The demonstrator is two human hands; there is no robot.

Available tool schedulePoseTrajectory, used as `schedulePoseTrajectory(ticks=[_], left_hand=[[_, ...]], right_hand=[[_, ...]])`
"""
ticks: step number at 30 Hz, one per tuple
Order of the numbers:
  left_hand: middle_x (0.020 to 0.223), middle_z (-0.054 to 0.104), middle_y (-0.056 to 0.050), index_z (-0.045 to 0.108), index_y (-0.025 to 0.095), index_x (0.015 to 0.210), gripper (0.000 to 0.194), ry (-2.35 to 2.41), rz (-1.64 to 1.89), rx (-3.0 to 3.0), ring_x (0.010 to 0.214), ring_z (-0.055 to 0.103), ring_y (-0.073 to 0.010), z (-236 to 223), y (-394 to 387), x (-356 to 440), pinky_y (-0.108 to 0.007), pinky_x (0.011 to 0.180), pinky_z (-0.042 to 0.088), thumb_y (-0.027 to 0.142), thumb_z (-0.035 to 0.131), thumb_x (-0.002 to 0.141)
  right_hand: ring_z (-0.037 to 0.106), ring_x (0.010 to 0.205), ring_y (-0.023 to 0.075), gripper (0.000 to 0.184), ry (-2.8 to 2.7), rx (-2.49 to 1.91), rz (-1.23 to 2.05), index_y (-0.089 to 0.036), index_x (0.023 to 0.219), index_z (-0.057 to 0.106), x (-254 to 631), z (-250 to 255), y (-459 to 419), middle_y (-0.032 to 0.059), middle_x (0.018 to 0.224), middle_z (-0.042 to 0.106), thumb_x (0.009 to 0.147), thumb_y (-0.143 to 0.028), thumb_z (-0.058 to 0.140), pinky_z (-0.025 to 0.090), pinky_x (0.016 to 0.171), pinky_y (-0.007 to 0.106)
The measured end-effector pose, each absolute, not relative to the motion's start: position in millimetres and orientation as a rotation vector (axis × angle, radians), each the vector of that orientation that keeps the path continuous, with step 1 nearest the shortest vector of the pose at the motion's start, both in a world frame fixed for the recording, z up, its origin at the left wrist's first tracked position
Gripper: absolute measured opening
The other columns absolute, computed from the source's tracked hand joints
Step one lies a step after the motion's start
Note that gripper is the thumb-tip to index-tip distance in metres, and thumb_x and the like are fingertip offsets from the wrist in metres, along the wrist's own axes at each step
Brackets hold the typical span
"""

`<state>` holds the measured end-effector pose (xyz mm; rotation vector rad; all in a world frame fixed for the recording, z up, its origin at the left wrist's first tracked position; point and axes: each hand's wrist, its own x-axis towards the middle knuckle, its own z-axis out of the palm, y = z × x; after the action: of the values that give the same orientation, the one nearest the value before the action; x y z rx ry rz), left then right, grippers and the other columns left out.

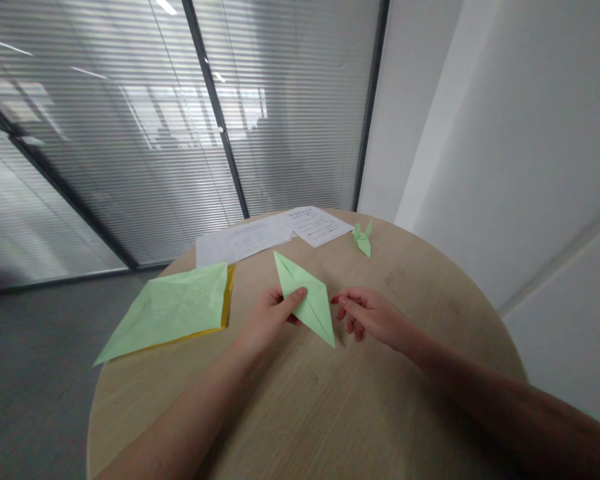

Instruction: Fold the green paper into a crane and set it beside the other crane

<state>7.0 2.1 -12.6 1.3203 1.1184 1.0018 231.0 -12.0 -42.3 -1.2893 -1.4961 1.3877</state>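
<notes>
Round wooden table (320, 413), far edge as 12 o'clock. White printed sheets (323, 227), overlapping, 11 to 12. Small folded green figure (363, 241) at 1, by a sheet corner. Green paper (175, 305) over yellow paper (228, 298), 10 o'clock, tip past table edge. Beyond: dark-framed blinds (170, 180), 11; white wall (520, 133), 2; grey floor (35, 340), 9

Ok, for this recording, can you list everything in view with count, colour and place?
Folded paper piece: one, light green, in the left hand
Flat green paper: at least one sheet, light green, table's left side
Yellow paper: at least one sheet, under the green
Printed sheets: at least two, white, table's far side
Small folded figure: one, light green, right of the printed sheets
Table: one, light wood, beneath these
Blinds: count unclear, grey-white, behind
Frame bars: at least three, dark, among the blinds
Wall: white, right
Floor: grey, left
Left hand: one, holding the folded piece
Right hand: one, beside it
</notes>
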Motion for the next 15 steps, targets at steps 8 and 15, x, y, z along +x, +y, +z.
schedulePoseTrajectory(ticks=[8,15], left_hand=[[0.074,0.071,-0.005,0.072,0.016,0.087,0.034,1.079,0.764,1.544,0.061,0.060,-0.0172,-20,-4,17,-0.028,0.056,0.046,0.049,0.064,0.086],[0.090,0.072,-0.007,0.065,0.017,0.108,0.032,1.082,0.828,1.726,0.078,0.066,-0.0209,-24,-4,19,-0.030,0.064,0.051,0.041,0.063,0.088]], right_hand=[[0.069,0.075,0.0168,0.042,-1.371,-0.966,1.451,-0.023,0.115,0.060,221,-44,-16,0.0033,0.093,0.071,0.081,-0.043,0.075,0.057,0.058,0.026],[0.072,0.085,0.0189,0.051,-1.286,-0.937,1.510,-0.023,0.117,0.060,215,-49,-15,0.0037,0.100,0.075,0.071,-0.031,0.082,0.059,0.076,0.033]])
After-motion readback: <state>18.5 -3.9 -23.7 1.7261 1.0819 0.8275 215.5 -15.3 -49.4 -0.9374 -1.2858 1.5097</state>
